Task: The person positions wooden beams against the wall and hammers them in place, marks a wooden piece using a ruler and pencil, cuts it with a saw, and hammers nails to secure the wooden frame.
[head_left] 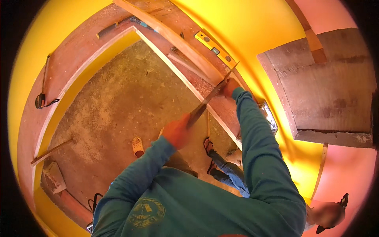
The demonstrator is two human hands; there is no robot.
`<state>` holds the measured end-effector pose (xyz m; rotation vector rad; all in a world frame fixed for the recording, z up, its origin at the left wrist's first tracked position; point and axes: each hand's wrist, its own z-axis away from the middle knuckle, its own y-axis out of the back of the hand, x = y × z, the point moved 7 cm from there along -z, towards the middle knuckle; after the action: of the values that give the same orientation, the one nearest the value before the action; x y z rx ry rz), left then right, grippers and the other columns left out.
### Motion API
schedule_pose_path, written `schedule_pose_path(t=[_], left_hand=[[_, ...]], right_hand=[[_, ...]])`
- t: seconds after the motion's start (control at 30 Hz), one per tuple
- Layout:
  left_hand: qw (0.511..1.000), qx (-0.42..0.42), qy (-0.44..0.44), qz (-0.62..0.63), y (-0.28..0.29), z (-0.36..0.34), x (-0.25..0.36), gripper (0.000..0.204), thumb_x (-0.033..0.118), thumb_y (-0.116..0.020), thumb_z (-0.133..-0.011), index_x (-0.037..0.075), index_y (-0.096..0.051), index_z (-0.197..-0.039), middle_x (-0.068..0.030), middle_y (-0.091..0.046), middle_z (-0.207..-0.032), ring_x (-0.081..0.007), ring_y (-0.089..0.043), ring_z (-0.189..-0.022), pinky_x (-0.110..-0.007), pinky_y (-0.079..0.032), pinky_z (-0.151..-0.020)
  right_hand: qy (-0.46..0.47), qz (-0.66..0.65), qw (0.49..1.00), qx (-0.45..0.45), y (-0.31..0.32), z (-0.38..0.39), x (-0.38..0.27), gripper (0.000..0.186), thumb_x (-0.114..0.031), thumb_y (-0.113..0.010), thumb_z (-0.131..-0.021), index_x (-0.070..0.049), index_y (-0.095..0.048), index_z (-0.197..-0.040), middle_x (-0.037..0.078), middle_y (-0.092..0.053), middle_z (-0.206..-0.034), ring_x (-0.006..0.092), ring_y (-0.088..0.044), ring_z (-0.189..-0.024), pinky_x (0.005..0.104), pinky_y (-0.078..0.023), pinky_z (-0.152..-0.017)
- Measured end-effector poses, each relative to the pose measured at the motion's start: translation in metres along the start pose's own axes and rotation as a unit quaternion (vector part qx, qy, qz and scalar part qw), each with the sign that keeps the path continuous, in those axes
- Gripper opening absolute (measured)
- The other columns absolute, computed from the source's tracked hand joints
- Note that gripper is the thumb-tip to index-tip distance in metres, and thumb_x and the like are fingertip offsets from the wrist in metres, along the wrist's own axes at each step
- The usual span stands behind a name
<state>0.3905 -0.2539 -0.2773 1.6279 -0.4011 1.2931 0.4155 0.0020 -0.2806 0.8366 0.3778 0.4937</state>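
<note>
Saw [208,98] positioned toward 1 o'clock from view centre; its near end is grasped by the fingers of the left hand [176,132]. Plank [173,39] end is crossed by the blade. Right hand [231,87] is placed just beside; whether its fingers are clenched cannot be told. Level [205,41] at 1 o'clock, tape measure [40,101] at 9, both supported by the tabletop [77,51].

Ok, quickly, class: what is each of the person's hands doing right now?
Left hand: closed, holding the saw.
Right hand: at the wooden board's near end, beside the blade; its grip cannot be told.
</note>
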Motion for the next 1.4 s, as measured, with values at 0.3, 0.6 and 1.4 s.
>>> schedule_pose_path(t=[0.3,0.6,1.4], left_hand=[[0.998,-0.013,0.042,0.052,0.006,0.012,-0.008,0.028,0.017,-0.054,-0.071,0.004,-0.046,-0.094,-0.0182,-0.052,-0.063,-0.0346,-0.053,-0.059,-0.039,-0.041,-0.049],[0.998,-0.036,0.019,0.049,0.019,0.046,0.003,0.033,0.009,-0.051,-0.064,0.004,-0.043,-0.096,-0.0213,-0.052,-0.067,-0.0376,-0.051,-0.062,-0.044,-0.040,-0.052],[0.994,0.084,0.046,0.058,0.100,0.105,-0.021,0.033,0.020,-0.057,-0.069,-0.001,-0.050,-0.094,-0.0128,-0.053,-0.060,-0.0200,-0.053,-0.050,-0.028,-0.040,-0.045]], right_hand=[[-0.015,0.074,0.997,-0.006,0.001,-0.012,0.010,0.052,-0.028,-0.071,-0.050,0.002,-0.053,-0.089,0.018,-0.058,-0.080,0.0277,-0.057,-0.074,0.0322,-0.045,-0.065],[0.002,0.047,0.997,0.057,0.001,-0.058,0.075,0.053,-0.027,-0.069,-0.051,0.002,-0.051,-0.092,0.019,-0.056,-0.088,0.0299,-0.055,-0.079,0.0329,-0.044,-0.070],[-0.009,0.300,0.952,0.052,0.045,-0.037,0.082,0.031,-0.032,-0.054,-0.063,-0.014,-0.058,-0.089,0.013,-0.053,-0.096,0.0273,-0.050,-0.091,0.0365,-0.042,-0.076]])
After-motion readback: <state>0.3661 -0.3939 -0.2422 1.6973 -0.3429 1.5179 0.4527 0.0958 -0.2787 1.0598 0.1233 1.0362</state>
